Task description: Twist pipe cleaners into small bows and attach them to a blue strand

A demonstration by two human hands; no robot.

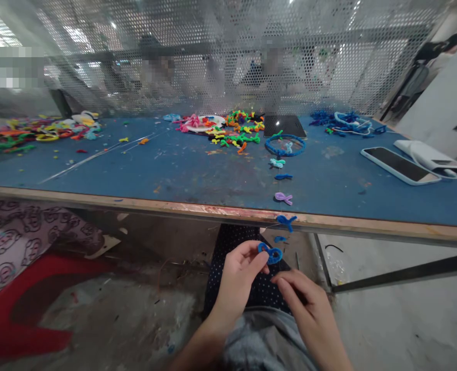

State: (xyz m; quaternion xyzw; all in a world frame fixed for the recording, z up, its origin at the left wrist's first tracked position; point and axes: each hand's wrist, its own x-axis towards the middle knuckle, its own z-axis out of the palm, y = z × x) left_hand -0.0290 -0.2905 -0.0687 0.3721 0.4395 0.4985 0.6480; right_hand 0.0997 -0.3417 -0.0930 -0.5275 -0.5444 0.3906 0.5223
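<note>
Between the thumb and fingers of my left hand is a looped blue piece, held over my lap. Close by on the right, my right hand has thumb and fingertips pressed together; what they pinch is too small to make out. A line of small shapes runs up from there: a blue fish-like shape at the table's edge, a purple one, a dark blue one and a light green one. Beyond them lies a blue ring on the table.
Colourful fuzzy pieces surround a white plate; another pile lies at left. A dark tablet, blue bundle, phone and white power bank are there too. A red stool stands lower left.
</note>
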